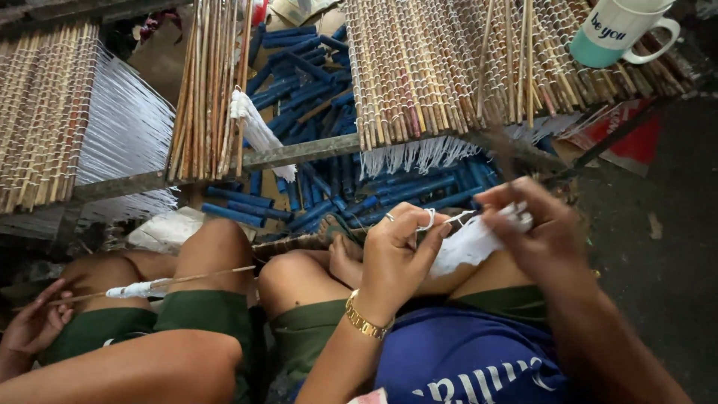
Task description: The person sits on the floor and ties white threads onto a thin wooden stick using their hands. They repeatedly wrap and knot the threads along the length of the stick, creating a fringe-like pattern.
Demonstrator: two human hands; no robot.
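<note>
Item, left hand [396, 251]: raised over the lap, wrist wearing a gold bracelet [364, 322], fingers curling closed around a loop of white thread [428, 218] that is running across to the other hand. Item, right hand [535, 228]: hovering just beside the left, fingers pinching shut on a bundle of white thread [471, 243], which is hanging down between the two hands above the knees. Item, woven stick mat [464, 63]: lying on a frame directly ahead of the hands, its white fringe [415, 155] dangling off the near edge. Item, mug [617, 30]: white and teal, sitting tilted on the mat's far right corner. Item, loose sticks [209, 86]: resting in a bunch on a grey rail [299, 152] to the left of the mat, with a tuft of white thread tied near them. Item, blue tubes [314, 90]: piling up under and behind the frame. Item, second mat [41, 105]: sitting at far left with white warp threads [127, 123] stretching beside it. Item, another person's hand [37, 323]: at lower left, gripping a thin stick [187, 279] wrapped with white thread, lying across that person's knees in green shorts [202, 314].
</note>
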